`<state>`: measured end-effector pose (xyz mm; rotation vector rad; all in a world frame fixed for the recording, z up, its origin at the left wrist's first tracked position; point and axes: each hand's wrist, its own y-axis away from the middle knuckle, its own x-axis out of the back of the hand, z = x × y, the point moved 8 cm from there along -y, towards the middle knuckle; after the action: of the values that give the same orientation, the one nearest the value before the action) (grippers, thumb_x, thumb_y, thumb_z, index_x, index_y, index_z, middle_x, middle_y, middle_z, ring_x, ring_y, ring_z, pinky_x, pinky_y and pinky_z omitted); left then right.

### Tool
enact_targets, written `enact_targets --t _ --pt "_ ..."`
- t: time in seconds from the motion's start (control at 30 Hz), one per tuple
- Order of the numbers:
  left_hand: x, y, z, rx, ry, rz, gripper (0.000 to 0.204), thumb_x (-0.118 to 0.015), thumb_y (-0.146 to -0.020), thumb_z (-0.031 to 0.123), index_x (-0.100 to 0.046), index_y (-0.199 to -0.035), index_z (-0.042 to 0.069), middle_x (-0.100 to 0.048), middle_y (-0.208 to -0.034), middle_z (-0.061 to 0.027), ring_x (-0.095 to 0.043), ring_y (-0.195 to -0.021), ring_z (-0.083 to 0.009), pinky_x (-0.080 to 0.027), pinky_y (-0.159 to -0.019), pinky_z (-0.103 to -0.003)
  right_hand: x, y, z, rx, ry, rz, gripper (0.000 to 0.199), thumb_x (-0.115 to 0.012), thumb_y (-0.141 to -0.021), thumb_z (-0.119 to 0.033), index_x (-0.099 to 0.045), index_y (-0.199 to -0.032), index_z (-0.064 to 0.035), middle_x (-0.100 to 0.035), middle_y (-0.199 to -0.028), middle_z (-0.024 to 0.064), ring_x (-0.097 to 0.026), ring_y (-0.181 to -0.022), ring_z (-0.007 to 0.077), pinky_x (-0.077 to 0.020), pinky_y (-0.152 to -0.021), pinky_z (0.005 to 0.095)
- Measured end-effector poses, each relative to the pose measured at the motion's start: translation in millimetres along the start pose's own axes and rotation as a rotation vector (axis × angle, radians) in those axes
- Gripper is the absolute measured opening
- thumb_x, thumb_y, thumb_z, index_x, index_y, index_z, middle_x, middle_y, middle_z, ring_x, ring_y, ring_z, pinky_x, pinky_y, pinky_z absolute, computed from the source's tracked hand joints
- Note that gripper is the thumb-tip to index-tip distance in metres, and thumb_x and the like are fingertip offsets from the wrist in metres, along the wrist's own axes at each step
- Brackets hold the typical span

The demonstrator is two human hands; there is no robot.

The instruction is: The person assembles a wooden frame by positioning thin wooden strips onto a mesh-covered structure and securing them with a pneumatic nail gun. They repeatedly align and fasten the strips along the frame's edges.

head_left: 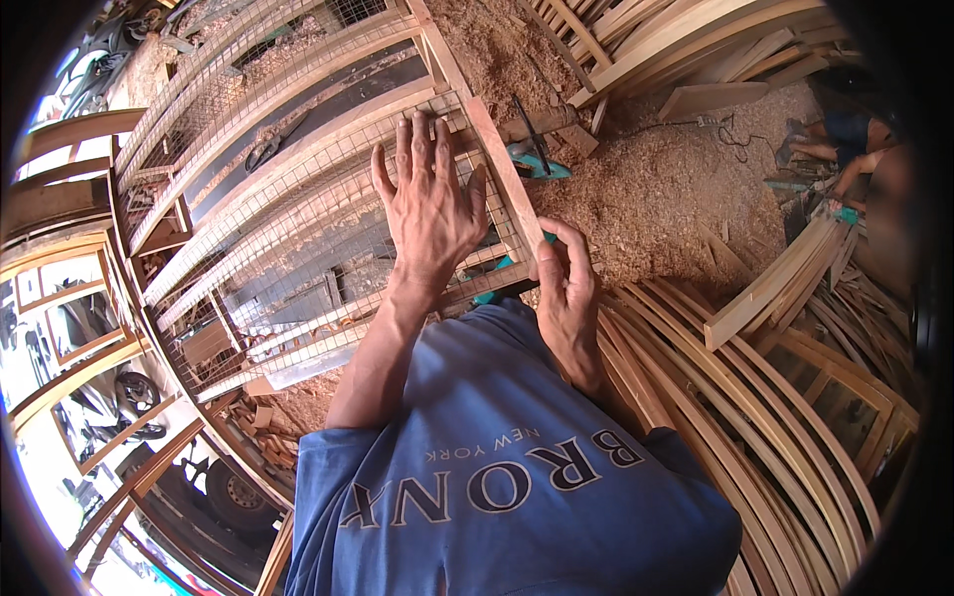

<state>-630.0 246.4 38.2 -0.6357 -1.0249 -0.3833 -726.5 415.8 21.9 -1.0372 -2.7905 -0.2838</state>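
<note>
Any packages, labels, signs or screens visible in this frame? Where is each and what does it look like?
No packages, signs or screens show.
Printed lettering: on the blue shirt at the lower edge, large white letters in a row with a smaller row beside it, below the left hand and right hand.

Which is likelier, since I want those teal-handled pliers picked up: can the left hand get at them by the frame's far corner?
Probably yes: the left hand lies flat on the wire mesh, and the pliers lie uncovered just beyond the frame rail.
</note>
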Motion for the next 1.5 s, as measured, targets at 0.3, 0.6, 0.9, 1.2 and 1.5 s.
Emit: enact_targets --t 0.3,0.6,0.9,1.2,1.5 --pt "-1 1 -1 0.004 0.010 0.015 0.068 -0.055 -0.094 0.033 -0.044 -0.150 -0.004 -0.038 -0.160 -0.0229 -0.029 -0.153 -0.0362 -0.009 -0.123 -0.059 -2 -11 -7 -0.064 0.274 -0.080 0.031 -0.050 -0.110 -0.028 -0.063 -0.123 -0.0023 -0.063 -0.085 0.0063 -0.058 -0.077 0.0098 -0.0454 -0.064 0.0262" --pt "-3 0 0 0.031 0.000 -0.012 0.067 -0.055 -0.093 0.030 -0.043 -0.150 -0.005 -0.036 -0.161 -0.0238 -0.027 -0.153 -0.0368 -0.008 -0.123 -0.060 8 -20 6 -0.064 0.338 -0.090 0.036 -0.043 -0.112 -0.036 -0.056 -0.103 -0.0036 -0.052 -0.070 0.0068 -0.050 -0.060 0.0164 -0.0388 -0.053 0.0375" --pt "-3 1 0 0.032 0.005 -0.021 0.068 -0.056 -0.093 0.028 -0.041 -0.151 -0.004 -0.035 -0.161 -0.0249 -0.028 -0.153 -0.0379 -0.008 -0.122 -0.061 -13 -30 -14 0.218 0.464 -0.130 0.037 -0.045 -0.111 -0.031 -0.058 -0.135 -0.0069 -0.071 -0.107 0.0253 -0.072 -0.094 0.0438 -0.0559 -0.075 0.0476" --pt "-1 0 1 0.032 0.042 -0.022 0.066 -0.056 -0.096 0.032 -0.039 -0.157 0.015 -0.034 -0.160 -0.0255 -0.029 -0.151 -0.0405 -0.007 -0.121 -0.063 -14 -35 -11 0.143 0.632 -0.185 0.037 -0.050 -0.108 -0.028 -0.063 -0.131 -0.0024 -0.073 -0.106 0.0249 -0.074 -0.089 0.0403 -0.0575 -0.075 0.0459" --pt "-4 0 6 0.014 -0.003 -0.042 0.062 -0.042 -0.103 0.058 -0.042 -0.158 0.027 -0.031 -0.160 -0.0312 -0.026 -0.152 -0.0434 -0.006 -0.120 -0.064 -16 -38 -6 0.287 0.718 -0.158 0.034 -0.052 -0.107 -0.027 -0.068 -0.121 -0.0004 -0.072 -0.084 0.0244 -0.072 -0.073 0.0409 -0.0559 -0.064 0.0471"
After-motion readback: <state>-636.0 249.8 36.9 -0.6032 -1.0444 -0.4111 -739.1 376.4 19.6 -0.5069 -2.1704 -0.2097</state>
